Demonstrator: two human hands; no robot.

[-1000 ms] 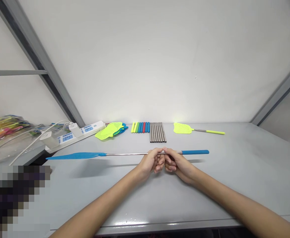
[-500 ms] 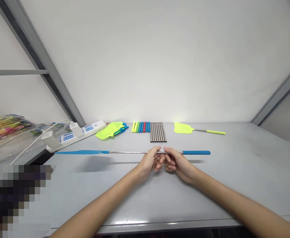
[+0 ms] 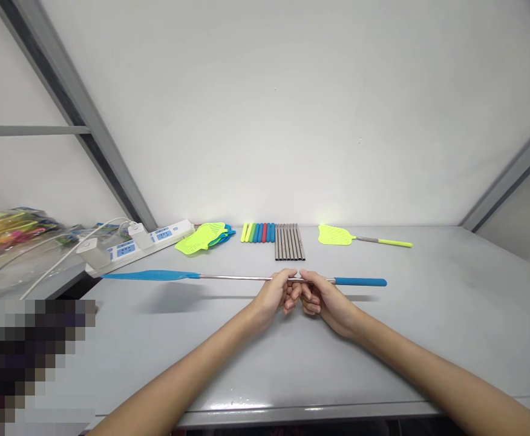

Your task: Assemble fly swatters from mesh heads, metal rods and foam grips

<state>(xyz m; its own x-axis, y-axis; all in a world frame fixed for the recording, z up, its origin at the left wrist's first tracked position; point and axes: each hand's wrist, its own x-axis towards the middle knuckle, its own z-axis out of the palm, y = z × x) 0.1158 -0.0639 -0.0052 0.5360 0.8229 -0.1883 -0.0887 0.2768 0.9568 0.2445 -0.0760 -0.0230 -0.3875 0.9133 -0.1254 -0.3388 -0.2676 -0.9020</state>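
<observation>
A blue fly swatter (image 3: 233, 278) with an extended metal rod is held crosswise above the table, its flap to the left, seen nearly edge-on, and its blue grip to the right. My left hand (image 3: 278, 295) pinches the rod between thumb and curled fingers. Close beside it, my right hand (image 3: 322, 297) is closed on the rod near the grip. Both thumbs lie on top, their tips almost meeting. Beyond my hands lie a row of metal tubes (image 3: 290, 242) and a row of coloured handle grips (image 3: 258, 232), yellow, green, blue and red.
Yellow and blue swatter heads (image 3: 204, 237) are piled at the back left. A yellow fly swatter (image 3: 360, 238) lies at the back right. At left are a white power strip (image 3: 147, 242) with plugs and cables, and bagged colourful items (image 3: 13, 233). The grey table (image 3: 451, 315) meets a white wall.
The swatter has tilted slightly, its left flap up a little and its grip end down a little. The flap has rolled to show slightly more of its face. Both hands keep their hold.
</observation>
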